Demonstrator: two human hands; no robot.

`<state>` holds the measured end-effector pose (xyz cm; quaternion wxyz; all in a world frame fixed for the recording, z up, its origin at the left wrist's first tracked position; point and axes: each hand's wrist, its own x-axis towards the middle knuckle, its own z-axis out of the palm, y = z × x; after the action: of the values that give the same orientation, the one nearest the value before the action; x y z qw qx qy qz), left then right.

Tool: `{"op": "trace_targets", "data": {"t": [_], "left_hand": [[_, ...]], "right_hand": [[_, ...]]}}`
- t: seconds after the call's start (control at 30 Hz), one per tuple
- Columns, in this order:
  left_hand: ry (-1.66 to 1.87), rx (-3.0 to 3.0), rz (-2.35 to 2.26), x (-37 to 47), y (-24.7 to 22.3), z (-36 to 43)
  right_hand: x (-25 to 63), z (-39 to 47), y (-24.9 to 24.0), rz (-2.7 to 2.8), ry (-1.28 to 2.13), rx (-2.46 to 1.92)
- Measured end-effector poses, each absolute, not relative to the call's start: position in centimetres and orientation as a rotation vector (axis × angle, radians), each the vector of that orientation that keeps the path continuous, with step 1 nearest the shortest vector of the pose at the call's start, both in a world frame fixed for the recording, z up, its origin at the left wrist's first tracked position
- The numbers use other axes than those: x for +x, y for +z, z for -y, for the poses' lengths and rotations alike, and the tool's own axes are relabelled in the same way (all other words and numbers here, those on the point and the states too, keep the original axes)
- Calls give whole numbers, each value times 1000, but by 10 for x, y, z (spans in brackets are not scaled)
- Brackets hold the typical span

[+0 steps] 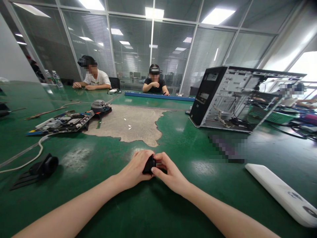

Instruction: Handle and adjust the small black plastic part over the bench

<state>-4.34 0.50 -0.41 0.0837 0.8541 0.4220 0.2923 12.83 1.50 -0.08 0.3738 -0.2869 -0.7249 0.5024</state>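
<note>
Between my two hands, just above the green table, is a small black plastic part whose exact kind I cannot make out. My left hand wraps round its left side with the fingers closed. From the right, my right hand pinches the part's edge between thumb and fingertips. Part of the black piece is covered by my fingers. To the left on the table lies another black plastic piece with a round end and thin prongs.
A circuit board and a dark, round-topped component stand at left near a worn bare patch. An opened computer case stands at right, with a white oblong object nearer me. Two people sit across the table.
</note>
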Motion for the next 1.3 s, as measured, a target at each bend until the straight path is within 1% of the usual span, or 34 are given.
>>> {"op": "trace_targets", "data": {"t": [0.1, 0.3, 0.47, 0.57, 0.73, 0.87, 1.03, 1.3], "left_hand": [[885, 2550, -1272, -42, -5, -5], [857, 2544, -1276, -41, -3, -3], [848, 2535, -1271, -42, -2, -3], [842, 2536, -1266, -42, -2, -3], [867, 2540, -1279, -42, -4, -4], [865, 2543, -1277, -43, -4, -3], [862, 2553, -1270, -43, -4, -3], [869, 2544, -1277, -42, -4, -3]], "right_hand": [[126, -17, -2, 1792, 1352, -781], [126, -19, -2, 1788, 1331, -852], [131, -14, -2, 1942, 1185, -737], [130, -14, -4, 1931, 1129, -723], [125, -19, -5, 1830, 1203, -805], [127, -17, -1, 1877, 1285, -808], [129, -11, -1, 1930, 1192, -725], [125, -16, -3, 1830, 1243, -845]]}}
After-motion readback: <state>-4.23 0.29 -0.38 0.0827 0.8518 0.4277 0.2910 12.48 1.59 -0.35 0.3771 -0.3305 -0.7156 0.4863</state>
